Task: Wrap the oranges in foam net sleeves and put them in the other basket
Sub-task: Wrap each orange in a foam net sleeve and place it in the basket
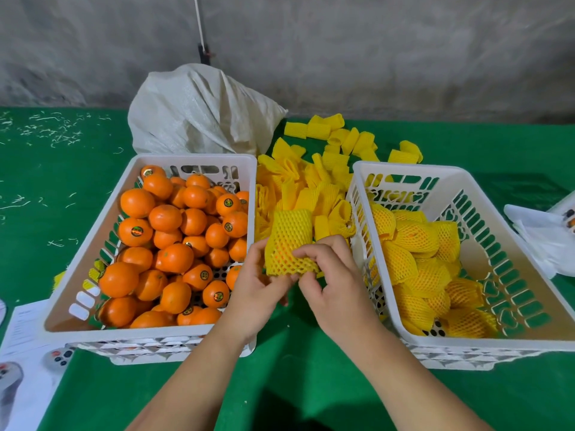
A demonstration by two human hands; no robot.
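Between the two baskets, both hands hold a yellow foam net sleeve [289, 241] with an orange showing through its mesh. My left hand [258, 284] grips the sleeve's lower left side. My right hand [329, 275] pinches its lower right edge with curled fingers. The left white basket [93, 237] is full of bare oranges [174, 241], several with stickers. The right white basket [513, 253] holds several wrapped oranges [417, 262]. A pile of empty yellow sleeves [320, 178] lies on the green table between and behind the baskets.
A crumpled white woven sack [202, 110] sits behind the left basket. Printed papers [28, 353] lie at the front left corner. White material [541, 234] lies at the right edge. A grey wall stands behind the green table [295, 384].
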